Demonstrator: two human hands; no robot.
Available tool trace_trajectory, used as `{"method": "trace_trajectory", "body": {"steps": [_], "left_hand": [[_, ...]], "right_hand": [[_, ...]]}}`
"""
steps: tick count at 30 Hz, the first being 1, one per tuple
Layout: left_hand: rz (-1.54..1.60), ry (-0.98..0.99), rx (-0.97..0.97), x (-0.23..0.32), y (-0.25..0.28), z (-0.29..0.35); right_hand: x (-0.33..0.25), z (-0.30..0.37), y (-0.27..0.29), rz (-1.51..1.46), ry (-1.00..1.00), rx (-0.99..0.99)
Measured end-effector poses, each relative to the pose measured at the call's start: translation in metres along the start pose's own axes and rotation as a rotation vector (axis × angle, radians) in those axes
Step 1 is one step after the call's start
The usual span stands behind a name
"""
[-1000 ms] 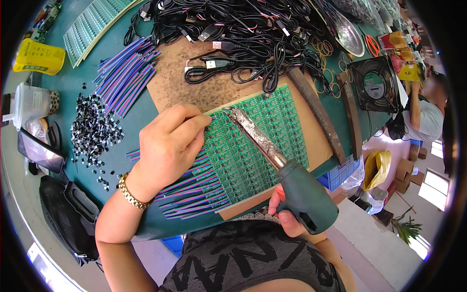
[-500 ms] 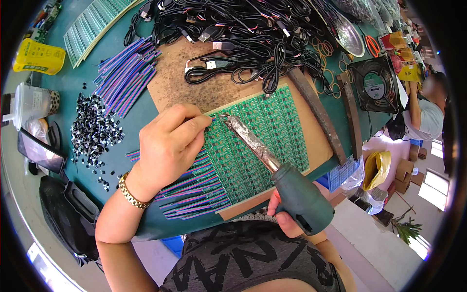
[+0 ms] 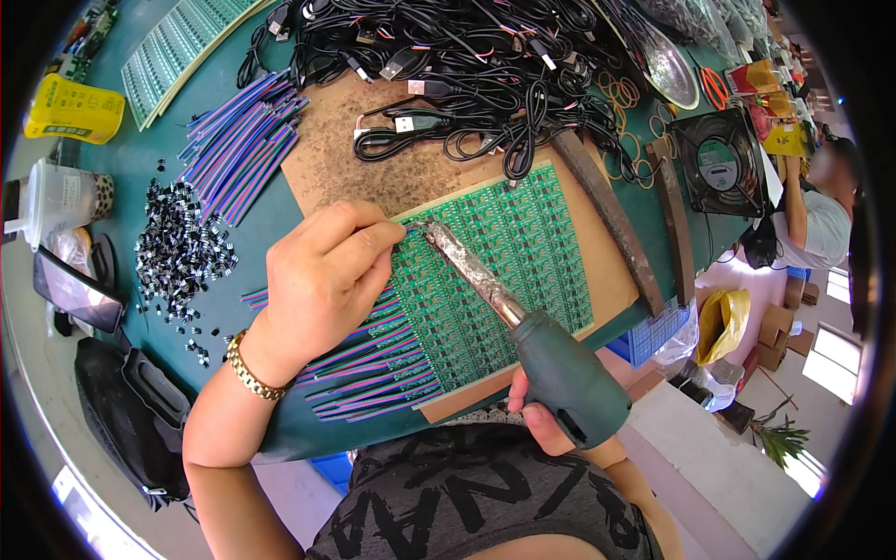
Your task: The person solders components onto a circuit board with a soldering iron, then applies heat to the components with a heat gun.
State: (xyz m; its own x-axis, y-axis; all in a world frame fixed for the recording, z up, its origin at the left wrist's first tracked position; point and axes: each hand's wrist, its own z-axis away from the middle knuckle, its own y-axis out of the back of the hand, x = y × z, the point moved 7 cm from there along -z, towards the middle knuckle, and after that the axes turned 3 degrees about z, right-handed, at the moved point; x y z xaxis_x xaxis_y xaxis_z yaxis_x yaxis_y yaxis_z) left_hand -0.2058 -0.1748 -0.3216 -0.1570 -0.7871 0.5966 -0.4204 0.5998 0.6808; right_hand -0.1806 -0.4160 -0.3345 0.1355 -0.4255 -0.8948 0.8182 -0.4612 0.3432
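Head view, left hand (image 3: 322, 280) hiding wire ends, right hand (image 3: 541, 420) mostly behind soldering iron (image 3: 523, 327)

A yellow pouch (image 3: 73, 109) lies at the table's far left corner, a dark-screened phone (image 3: 77, 291) at the left edge; brown cardboard boxes (image 3: 777, 343) and a yellow bag (image 3: 717, 322) sit on the floor at right

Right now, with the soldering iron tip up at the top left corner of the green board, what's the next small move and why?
Probably slide the soldering iron tip down to the next pad along the green circuit board left edge. The left hand pinches a wire right at the tip, and more striped ribbon wires line that edge below.
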Motion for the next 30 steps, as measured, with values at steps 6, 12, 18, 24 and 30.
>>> {"method": "trace_trajectory", "body": {"steps": [6,12,18,24,30], "left_hand": [[-0.001,-0.003,0.001,0.0,0.0,0.0],[-0.006,-0.006,-0.002,0.0,-0.001,0.001],[-0.024,-0.025,-0.004,0.002,-0.001,0.0],[-0.08,-0.059,-0.008,0.007,-0.001,0.001],[-0.112,-0.086,-0.019,0.01,-0.002,0.002]], "right_hand": [[-0.004,0.004,0.004,0.214,0.226,0.041],[-0.009,0.003,0.003,0.106,0.32,-0.004],[0.008,0.011,-0.002,0.264,0.232,0.035],[0.002,0.007,-0.003,0.189,0.194,0.034],[0.004,0.005,-0.003,0.014,-0.027,0.015]]}}
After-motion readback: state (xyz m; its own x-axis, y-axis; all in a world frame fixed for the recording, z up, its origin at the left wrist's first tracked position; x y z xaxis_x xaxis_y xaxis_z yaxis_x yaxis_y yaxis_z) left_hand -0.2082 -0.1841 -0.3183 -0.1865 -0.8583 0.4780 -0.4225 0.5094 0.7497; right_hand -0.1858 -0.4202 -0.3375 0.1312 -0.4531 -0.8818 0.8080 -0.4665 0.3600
